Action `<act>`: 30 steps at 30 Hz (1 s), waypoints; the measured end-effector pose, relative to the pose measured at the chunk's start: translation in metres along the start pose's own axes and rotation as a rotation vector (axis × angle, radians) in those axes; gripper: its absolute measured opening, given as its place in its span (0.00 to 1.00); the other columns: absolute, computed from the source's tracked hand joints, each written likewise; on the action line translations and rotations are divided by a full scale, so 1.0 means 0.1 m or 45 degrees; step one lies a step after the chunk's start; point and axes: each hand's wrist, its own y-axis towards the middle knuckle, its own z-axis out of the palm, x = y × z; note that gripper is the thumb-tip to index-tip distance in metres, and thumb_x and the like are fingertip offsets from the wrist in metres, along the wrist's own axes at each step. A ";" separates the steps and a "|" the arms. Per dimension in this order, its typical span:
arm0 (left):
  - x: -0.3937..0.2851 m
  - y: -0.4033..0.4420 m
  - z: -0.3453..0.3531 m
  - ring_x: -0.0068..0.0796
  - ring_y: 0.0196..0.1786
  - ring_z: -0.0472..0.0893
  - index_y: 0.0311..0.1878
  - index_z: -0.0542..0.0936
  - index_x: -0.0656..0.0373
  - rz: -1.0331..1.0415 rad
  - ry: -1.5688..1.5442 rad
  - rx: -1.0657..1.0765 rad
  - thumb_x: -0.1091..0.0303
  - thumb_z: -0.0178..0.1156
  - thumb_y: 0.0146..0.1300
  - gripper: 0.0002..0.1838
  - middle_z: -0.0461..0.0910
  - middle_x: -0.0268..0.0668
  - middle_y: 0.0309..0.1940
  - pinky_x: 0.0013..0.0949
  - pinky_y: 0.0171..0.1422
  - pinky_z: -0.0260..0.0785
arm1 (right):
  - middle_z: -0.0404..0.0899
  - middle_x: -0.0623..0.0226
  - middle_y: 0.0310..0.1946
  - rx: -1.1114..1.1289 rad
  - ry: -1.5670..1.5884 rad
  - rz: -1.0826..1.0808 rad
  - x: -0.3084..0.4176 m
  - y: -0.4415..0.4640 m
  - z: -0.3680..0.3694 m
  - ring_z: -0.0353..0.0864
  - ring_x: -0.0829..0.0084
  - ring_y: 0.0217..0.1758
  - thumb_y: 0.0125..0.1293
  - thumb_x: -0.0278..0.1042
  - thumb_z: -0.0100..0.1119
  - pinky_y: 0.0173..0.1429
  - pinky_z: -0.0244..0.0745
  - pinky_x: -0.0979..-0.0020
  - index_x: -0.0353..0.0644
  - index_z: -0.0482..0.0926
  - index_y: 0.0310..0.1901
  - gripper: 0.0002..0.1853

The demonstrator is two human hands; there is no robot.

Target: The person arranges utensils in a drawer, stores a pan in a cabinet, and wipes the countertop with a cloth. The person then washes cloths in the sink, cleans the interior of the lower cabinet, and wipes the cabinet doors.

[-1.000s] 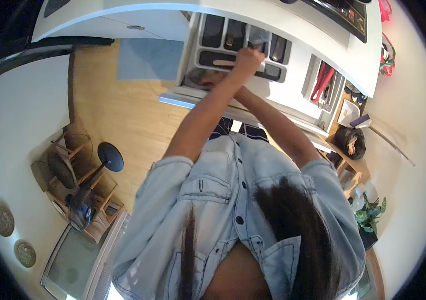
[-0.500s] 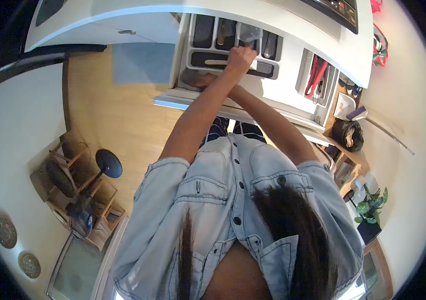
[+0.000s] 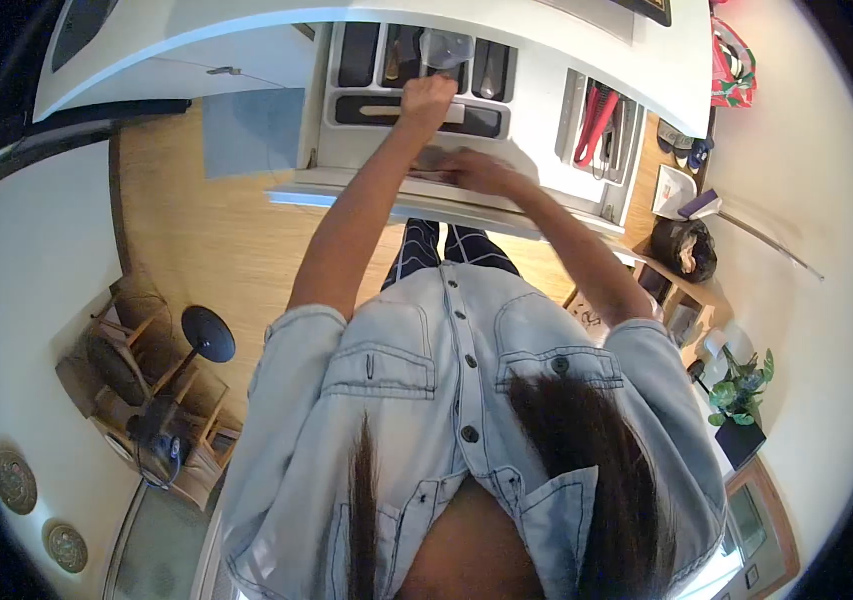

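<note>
My left hand (image 3: 429,100) reaches over a light cutlery tray (image 3: 321,120) with dark-lined compartments inside an open drawer. Its fingers are curled at a divider, just below a clear plastic container (image 3: 447,48); what they grip is hidden. A light-handled utensil (image 3: 381,110) lies in the tray's front compartment, passing near that wrist. My right hand (image 3: 482,172) is low in the strip between the tray and the drawer front (image 3: 347,200). It is blurred, with a brownish-grey smear at its fingertips that I cannot make out.
Red-handled tools (image 3: 597,125) lie in a narrow holder at the drawer's right. A white counter (image 3: 247,40) overhangs the drawer. On the right stand a black bin (image 3: 684,250), a long-handled sweeper (image 3: 762,238) and a plant (image 3: 742,390). Wooden chairs (image 3: 147,350) stand left.
My right hand has moved right, out from under my left forearm, along the drawer's front strip. My left hand keeps nearly the same place on the tray. The whole view has shifted slightly.
</note>
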 end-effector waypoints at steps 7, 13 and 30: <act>0.07 -0.23 -0.01 0.43 0.29 0.79 0.23 0.77 0.58 0.030 -0.044 0.125 0.67 0.61 0.46 0.06 0.77 0.42 0.23 0.42 0.30 0.71 | 0.77 0.57 0.38 -0.141 -0.088 0.649 -0.57 -1.62 -0.51 0.75 0.58 0.45 0.57 0.34 0.54 0.50 0.70 0.63 0.45 0.77 0.45 0.13; -0.02 -0.52 -0.04 0.37 0.27 0.79 0.20 0.77 0.54 0.093 0.030 0.172 0.62 0.62 0.46 0.08 0.76 0.39 0.21 0.40 0.28 0.71 | 0.72 0.51 0.44 -0.625 -0.208 0.880 -0.85 -1.84 -0.28 0.73 0.53 0.48 0.49 0.38 0.64 0.52 0.69 0.61 0.46 0.68 0.51 0.27; -0.26 -0.55 -0.09 0.37 0.27 0.81 0.21 0.79 0.55 0.054 0.092 0.222 0.69 0.58 0.46 0.04 0.78 0.40 0.19 0.37 0.28 0.73 | 0.74 0.44 0.40 -0.867 -0.647 0.567 -0.54 -0.30 -1.01 0.74 0.50 0.46 0.55 0.32 0.49 0.50 0.71 0.58 0.36 0.77 0.39 0.13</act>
